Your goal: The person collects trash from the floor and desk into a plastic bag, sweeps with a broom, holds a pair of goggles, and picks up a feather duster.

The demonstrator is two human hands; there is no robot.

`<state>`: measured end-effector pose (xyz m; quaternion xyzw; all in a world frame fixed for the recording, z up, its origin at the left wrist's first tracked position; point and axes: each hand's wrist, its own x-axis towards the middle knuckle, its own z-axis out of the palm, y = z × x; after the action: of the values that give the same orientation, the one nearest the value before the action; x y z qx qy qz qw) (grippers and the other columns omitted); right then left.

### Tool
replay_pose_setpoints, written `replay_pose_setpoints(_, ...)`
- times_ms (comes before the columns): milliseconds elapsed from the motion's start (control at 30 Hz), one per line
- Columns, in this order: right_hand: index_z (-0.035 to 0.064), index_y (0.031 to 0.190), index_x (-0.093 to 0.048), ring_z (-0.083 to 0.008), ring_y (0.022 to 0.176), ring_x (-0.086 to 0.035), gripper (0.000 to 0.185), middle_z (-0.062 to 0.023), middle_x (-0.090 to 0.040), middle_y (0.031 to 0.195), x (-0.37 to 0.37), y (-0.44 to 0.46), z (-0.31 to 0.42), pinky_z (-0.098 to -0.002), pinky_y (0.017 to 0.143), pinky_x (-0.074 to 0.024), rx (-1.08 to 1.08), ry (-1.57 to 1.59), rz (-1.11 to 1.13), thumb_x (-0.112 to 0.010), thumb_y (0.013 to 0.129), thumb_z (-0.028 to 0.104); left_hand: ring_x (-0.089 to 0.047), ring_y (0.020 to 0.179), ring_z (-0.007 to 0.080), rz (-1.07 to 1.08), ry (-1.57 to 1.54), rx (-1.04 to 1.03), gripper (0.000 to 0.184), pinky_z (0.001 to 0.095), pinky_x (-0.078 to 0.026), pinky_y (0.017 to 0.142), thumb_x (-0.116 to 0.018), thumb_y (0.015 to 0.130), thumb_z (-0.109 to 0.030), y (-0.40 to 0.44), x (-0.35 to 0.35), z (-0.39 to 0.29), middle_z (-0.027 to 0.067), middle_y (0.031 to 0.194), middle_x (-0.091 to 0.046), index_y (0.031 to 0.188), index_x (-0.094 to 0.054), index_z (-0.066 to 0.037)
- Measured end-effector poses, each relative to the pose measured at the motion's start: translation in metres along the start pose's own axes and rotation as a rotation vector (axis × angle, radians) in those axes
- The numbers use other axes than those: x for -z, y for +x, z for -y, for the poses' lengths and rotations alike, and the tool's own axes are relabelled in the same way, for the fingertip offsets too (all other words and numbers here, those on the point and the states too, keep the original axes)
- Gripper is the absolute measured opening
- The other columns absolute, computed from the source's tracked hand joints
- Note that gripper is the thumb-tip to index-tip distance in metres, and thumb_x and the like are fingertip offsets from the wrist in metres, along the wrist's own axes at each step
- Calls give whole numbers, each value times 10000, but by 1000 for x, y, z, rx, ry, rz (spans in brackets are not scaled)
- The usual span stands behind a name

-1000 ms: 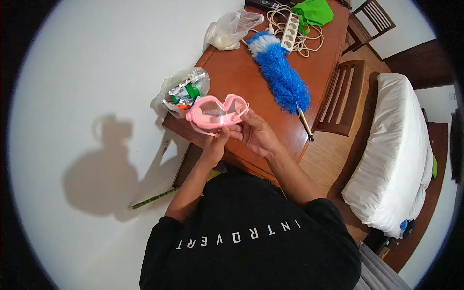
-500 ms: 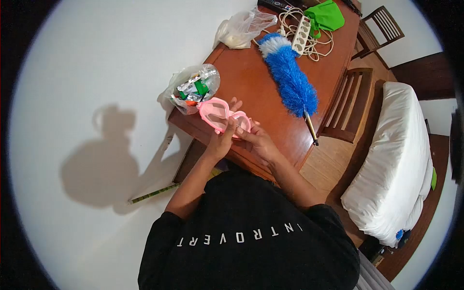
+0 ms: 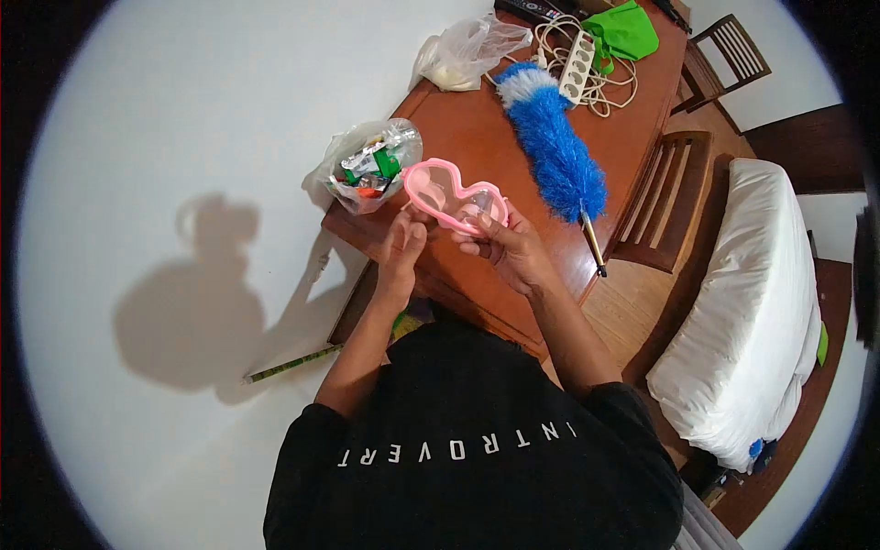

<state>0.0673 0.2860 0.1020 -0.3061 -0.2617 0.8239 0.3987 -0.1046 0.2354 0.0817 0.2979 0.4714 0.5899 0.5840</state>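
Note:
Pink goggles (image 3: 440, 190) with clear, rounded lenses are held up over the near end of the wooden table. My right hand (image 3: 521, 252) grips their right side, thumb on the front by the right lens and fingers behind. Just below the left lens, my left hand (image 3: 400, 252) is open with its fingers apart. Whether its fingertips touch the frame I cannot tell. A clear plastic bag (image 3: 403, 137) with green, silver and orange wrappers sits beside the goggles, against the wall.
On the table (image 3: 458, 124) lie a blue and white duster (image 3: 559, 151), a white power strip (image 3: 577, 67) with coiled cable, a green cloth bag (image 3: 626, 32) and another plastic bag (image 3: 467, 50). A wooden chair (image 3: 667, 202) stands at the right edge.
The goggles have moved right and turned more face-up. My left hand has come off them and sits lower, while my right hand has kept hold.

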Motion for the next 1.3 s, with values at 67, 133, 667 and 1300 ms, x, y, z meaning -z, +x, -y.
replay_pose_setpoints(67,35,1172,-428,-187,882,-647,308,-120,-605,1052,-3,-2,1,-260,710,-561,-24,32,27,-539,907,146,-466,1065,107,66,-52,-35,407,260,-347,944,-516,935,-265,0,-1,-7,28,1148,-517,1251,-440,-20)
replay_pose_setpoints(133,36,1183,-423,-186,874,-648,324,-120,-607,1040,0,-2,1,-258,705,-560,-43,47,39,-542,906,154,-479,1044,103,65,-3,-50,382,260,-359,933,-515,936,-249,3,2,-5,24,1131,-528,1236,-453,-22)
replay_pose_setpoints(667,66,1104,-531,-132,629,-611,362,-89,-639,839,28,-3,2,-263,562,-540,-69,391,-32,-467,925,374,-528,1062,156,-39,127,-82,274,297,-458,871,-551,909,-176,10,11,3,84,1141,-565,1144,-477,-57)
replay_pose_setpoints(1300,-58,1157,-452,-226,848,-622,695,-142,-589,1045,9,-1,-1,-320,741,-506,112,-802,-214,-749,725,398,-512,1074,166,-9,-328,25,289,332,-408,941,-435,944,-167,9,-4,-7,72,1142,-526,1196,-451,-28)
